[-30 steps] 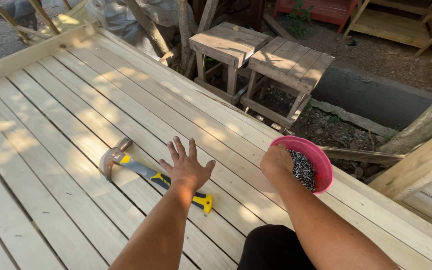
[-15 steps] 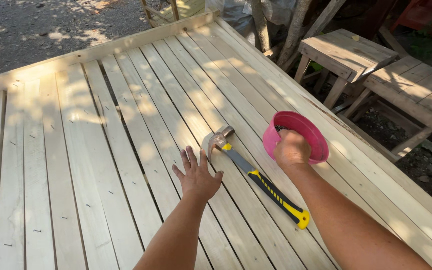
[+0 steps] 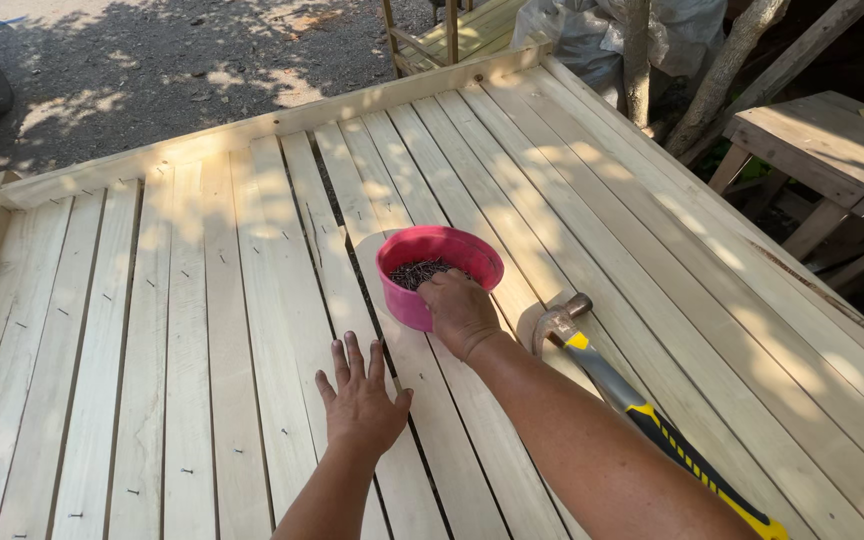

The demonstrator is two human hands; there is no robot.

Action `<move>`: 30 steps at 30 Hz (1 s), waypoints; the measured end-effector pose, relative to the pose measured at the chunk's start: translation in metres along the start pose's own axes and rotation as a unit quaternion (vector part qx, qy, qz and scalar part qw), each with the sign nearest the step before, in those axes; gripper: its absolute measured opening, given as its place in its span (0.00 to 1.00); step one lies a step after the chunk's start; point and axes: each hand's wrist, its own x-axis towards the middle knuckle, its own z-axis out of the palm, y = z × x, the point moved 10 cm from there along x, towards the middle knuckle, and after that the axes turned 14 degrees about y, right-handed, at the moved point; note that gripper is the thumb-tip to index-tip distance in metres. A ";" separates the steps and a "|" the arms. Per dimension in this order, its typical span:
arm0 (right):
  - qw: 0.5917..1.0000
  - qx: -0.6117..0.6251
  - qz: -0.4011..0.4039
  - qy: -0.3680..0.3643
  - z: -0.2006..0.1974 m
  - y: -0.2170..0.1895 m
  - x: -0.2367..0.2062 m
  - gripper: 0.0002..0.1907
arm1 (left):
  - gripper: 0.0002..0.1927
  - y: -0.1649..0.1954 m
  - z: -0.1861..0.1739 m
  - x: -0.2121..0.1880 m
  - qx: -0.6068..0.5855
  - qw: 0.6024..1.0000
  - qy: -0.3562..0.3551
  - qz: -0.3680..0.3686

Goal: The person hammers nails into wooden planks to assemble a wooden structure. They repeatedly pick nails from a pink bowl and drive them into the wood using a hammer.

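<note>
- The right hand (image 3: 459, 312) grips the near rim of the pink bowl (image 3: 438, 272), fingers curled over the edge. A second ago it held the bowl tipped up in the air over toward the deck's edge; now the bowl sits flat on the wooden deck (image 3: 202, 330), just ahead of the hand.
- The bowl is partly filled with dark nails (image 3: 420, 272), level and not spilling.
- The left hand (image 3: 360, 395) lies flat on the planks with fingers spread, holding nothing. It was spread on the boards in the earlier views too, so it has kept its bracing pose while the view swung round.
- The hammer (image 3: 632, 400), with its yellow-and-black handle, lies on the deck just right of the right forearm, its head (image 3: 557, 322) near the right wrist. Earlier it lay beside the left hand.
- Ahead of both hands the planks run on, dotted with small nail heads.
- Well off to the right stands a wooden stool (image 3: 832, 150); tree trunks (image 3: 722, 75) rise beyond the deck. Nothing lies between the hands and the bowl.
</note>
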 end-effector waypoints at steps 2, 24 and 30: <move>0.993 -0.038 0.037 -0.108 0.036 -0.006 -0.008 0.10 | 0.47 -0.011 0.010 0.001 -0.009 0.999 -0.035 -0.015; 0.871 -0.138 0.263 -0.392 -0.011 0.097 -0.180 0.49 | 0.59 0.038 0.050 -0.029 -0.066 0.988 -0.133 0.046; 0.866 -0.156 0.223 -0.420 -0.007 0.088 -0.189 0.59 | 0.65 0.041 0.042 -0.028 -0.063 0.990 -0.123 0.038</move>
